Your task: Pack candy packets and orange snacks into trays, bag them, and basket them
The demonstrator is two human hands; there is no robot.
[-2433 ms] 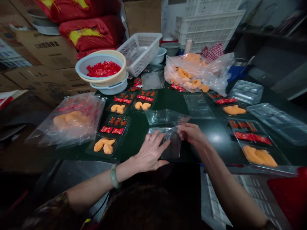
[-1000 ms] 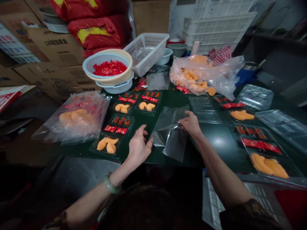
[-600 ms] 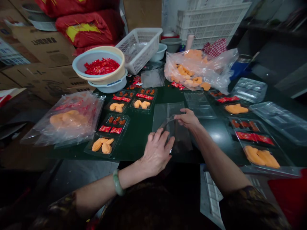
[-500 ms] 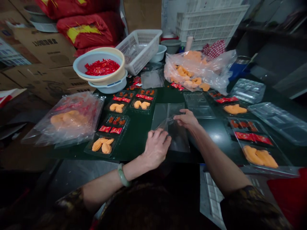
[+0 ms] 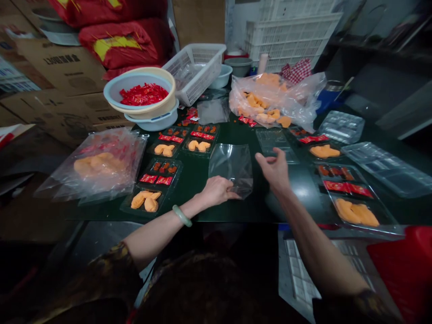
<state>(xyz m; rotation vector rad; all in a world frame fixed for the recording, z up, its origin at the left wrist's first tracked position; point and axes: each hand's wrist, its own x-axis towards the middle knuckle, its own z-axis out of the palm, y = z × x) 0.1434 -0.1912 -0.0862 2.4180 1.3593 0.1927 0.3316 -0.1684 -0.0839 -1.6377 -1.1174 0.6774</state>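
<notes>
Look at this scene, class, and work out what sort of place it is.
Probably a food-packing workshop: plastic trays laid out with orange pieces and red sachets, a plastic basin heaped with more sachets, and cardboard cartons stacked behind.

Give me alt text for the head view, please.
The left hand rests on a clear plastic bag on a dark green table; the right hand is raised beside it. Trays of orange food and red sachets lie nearby.

Red woven sacks [image 5: 118, 42], cardboard cartons [image 5: 60, 67], stacked white crates [image 5: 290, 38], white plastic basket [image 5: 193, 83]
</notes>
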